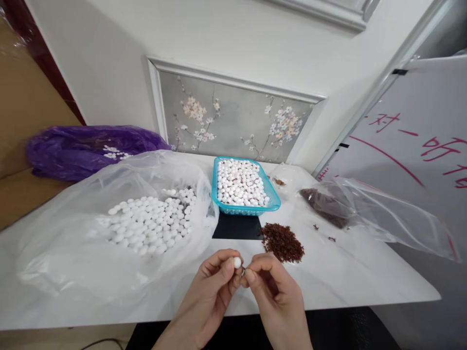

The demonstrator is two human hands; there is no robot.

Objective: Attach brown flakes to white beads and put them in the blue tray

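Observation:
Between the thumb and fingers of my left hand (215,282) is a small white ball (237,262). My right hand (273,287) is closed in a pinch right beside it, on a tiny dark piece (243,271) too small to name. The two hands nearly meet above the front of the table. Just beyond my right hand lies a heap of small reddish-brown pieces (282,242). Farther back stands a blue plastic basket (273,204) filled with white balls, with brown bits showing among them. To the left, an open clear plastic bag (73,243) holds many loose white balls (149,226).
A black flat item (235,227) lies under the basket's front. On the right, a clear zip bag (324,206) contains more brown pieces, with a few loose ones nearby. A purple bag (91,146) sits at back left. The wall and a whiteboard (412,146) border the white table (350,277).

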